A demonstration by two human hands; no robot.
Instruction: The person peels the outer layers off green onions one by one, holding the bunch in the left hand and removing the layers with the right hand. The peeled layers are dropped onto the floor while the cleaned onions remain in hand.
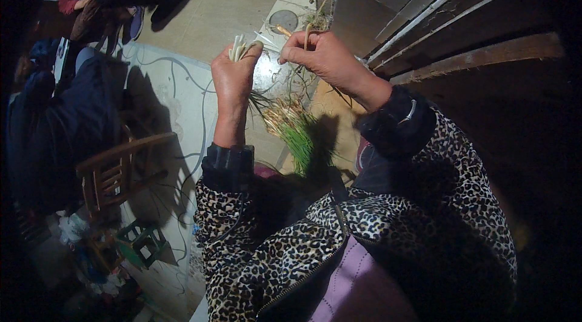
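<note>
My left hand [233, 82] is closed round a small bunch of scallions [237, 48]. Their white ends stick up above the fist, and dark leaves trail below it. Close by on the right, my right hand [330, 63] pinches a yellowish, withered scallion skin [307, 36]. Thin white stalks [267, 42] span the gap between the hands; which hand holds them I cannot tell. Below both hands, a pile of scallions [291, 125] lies on the floor, with pale root ends on the far side and green leaves toward me.
A wooden chair [124, 161] and a green stool [140, 244] stand to the left. Cables [203, 122] run across the pale floor. Wooden panelling [448, 25] rises on the right. Another person [66, 116] in dark clothes is at the left, and another person's hand [86, 0] shows farther back.
</note>
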